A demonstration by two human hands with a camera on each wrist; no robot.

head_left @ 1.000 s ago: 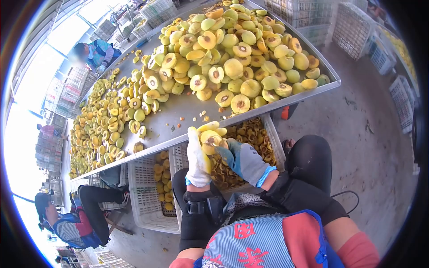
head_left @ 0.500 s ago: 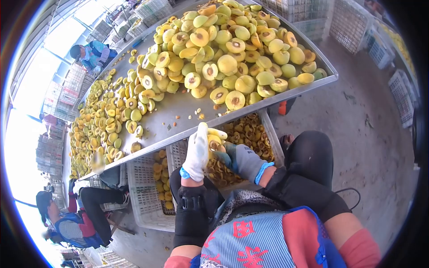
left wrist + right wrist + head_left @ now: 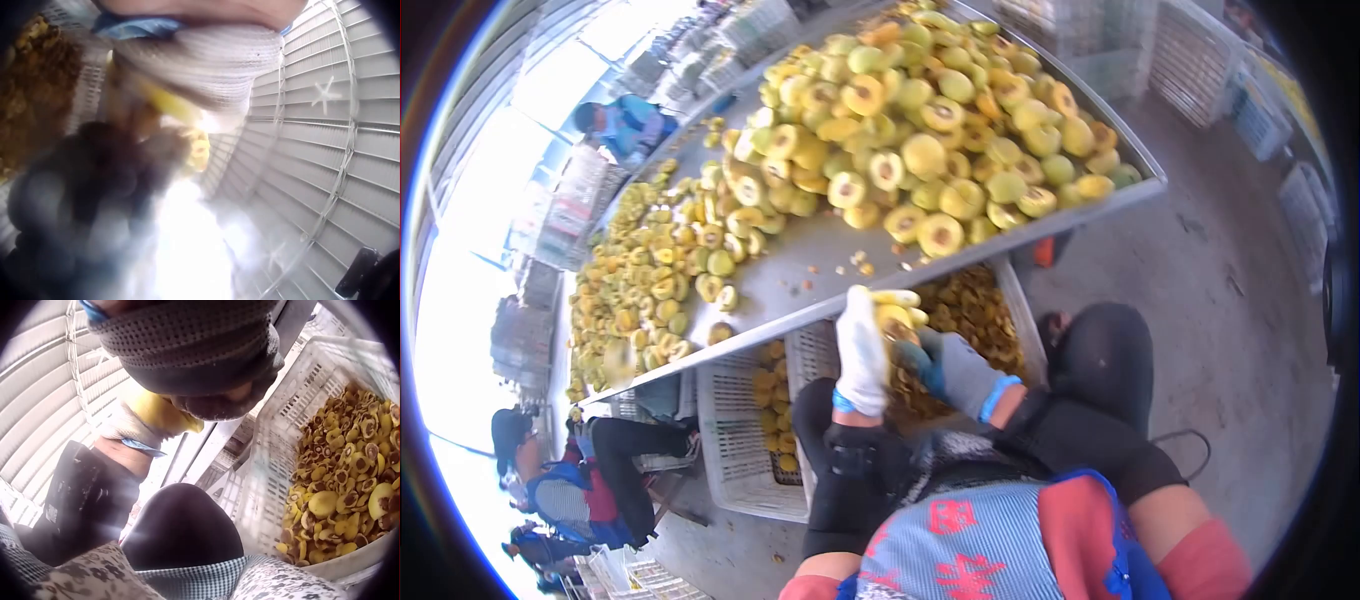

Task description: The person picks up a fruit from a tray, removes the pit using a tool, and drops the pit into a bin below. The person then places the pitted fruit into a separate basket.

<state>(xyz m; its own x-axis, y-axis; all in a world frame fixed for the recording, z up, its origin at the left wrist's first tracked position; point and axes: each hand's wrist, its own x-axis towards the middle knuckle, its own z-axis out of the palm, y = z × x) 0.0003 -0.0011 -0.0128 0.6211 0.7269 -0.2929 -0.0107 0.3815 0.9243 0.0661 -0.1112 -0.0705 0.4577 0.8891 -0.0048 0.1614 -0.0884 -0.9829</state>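
Observation:
My left hand (image 3: pixel 860 350), in a white glove with yellow-stained fingers, grips a yellow peach half (image 3: pixel 894 318) just below the table's front edge. Close against it is my right hand (image 3: pixel 955 370), in a grey-blue glove, its fingertips at the fruit's cut side. The right wrist view shows the right hand's fingers (image 3: pixel 219 403) bent inward; whether they hold a tool I cannot tell. In the left wrist view the right glove (image 3: pixel 81 194) is a dark blur beside the white glove (image 3: pixel 206 69). Beneath both hands is a crate (image 3: pixel 269 456) of brown-and-yellow peach scraps (image 3: pixel 350 462).
A steel table (image 3: pixel 800 275) with a raised rim bears a large heap of peach halves (image 3: pixel 925 155). Left of my knees stands a second white crate (image 3: pixel 730 430) with fruit. Another person (image 3: pixel 570 490) sits at left; one more (image 3: pixel 625 125) works across the table.
The left hand has turned so its back faces up more, and the peach half's cut face shows less. Both hands stay together below the table edge. The view has shifted slightly.

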